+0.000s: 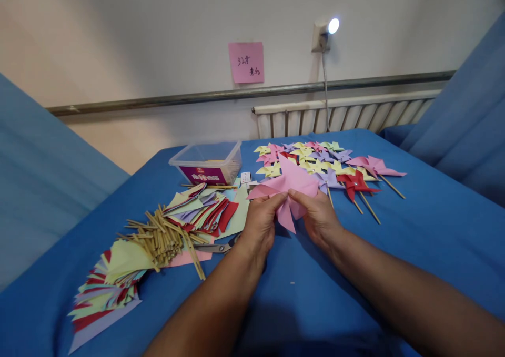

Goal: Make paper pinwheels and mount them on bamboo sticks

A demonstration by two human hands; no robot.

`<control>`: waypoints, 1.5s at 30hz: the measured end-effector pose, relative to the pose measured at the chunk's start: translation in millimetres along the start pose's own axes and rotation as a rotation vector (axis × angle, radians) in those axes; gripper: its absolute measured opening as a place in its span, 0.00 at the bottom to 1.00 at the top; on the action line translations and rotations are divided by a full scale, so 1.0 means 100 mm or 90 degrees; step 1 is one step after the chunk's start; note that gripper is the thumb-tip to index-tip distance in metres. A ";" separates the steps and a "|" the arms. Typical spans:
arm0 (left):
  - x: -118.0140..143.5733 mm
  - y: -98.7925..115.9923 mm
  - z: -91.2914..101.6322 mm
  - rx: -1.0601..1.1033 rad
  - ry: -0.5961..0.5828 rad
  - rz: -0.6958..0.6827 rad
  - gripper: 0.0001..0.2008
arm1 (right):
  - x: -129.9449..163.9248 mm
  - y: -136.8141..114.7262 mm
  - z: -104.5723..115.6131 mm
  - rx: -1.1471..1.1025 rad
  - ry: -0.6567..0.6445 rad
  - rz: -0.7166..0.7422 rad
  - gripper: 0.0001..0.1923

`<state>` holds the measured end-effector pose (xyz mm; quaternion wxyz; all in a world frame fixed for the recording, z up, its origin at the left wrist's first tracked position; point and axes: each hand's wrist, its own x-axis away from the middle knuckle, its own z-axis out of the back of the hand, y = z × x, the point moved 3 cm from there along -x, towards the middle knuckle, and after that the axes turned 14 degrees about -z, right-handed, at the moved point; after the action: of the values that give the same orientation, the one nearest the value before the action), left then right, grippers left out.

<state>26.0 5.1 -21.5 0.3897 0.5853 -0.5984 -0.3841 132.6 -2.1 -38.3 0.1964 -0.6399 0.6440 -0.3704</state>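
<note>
Above the blue surface [414, 241], the left hand [258, 225] and right hand [317, 217] pinched a pink pinwheel [290, 186]. Sticks [165, 236] lay left, near scissors [216, 247].

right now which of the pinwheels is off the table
The large pink pinwheel, held up between the left hand and right hand. The other finished pinwheels lie flat on the blue table.
</note>
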 end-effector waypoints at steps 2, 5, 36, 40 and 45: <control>0.00 -0.01 0.01 -0.014 0.012 -0.004 0.09 | 0.01 0.00 -0.01 0.003 -0.003 0.001 0.24; -0.01 0.00 0.02 0.002 0.022 -0.005 0.09 | 0.02 -0.01 -0.03 0.006 -0.029 -0.007 0.23; -0.09 0.15 0.06 0.097 0.021 0.009 0.07 | 0.21 -0.38 -0.08 0.683 -0.007 0.541 0.05; -0.09 0.10 0.06 0.063 -0.013 -0.020 0.07 | 0.17 -0.38 -0.05 0.657 0.043 0.529 0.07; -0.09 0.07 0.08 0.046 -0.017 -0.034 0.10 | 0.16 -0.39 -0.05 0.659 0.071 0.529 0.08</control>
<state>16.2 14.6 -18.7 0.3500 0.6096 -0.6009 -0.3805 154.0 -12.6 -3.6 0.5713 -0.1416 0.5851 -0.5579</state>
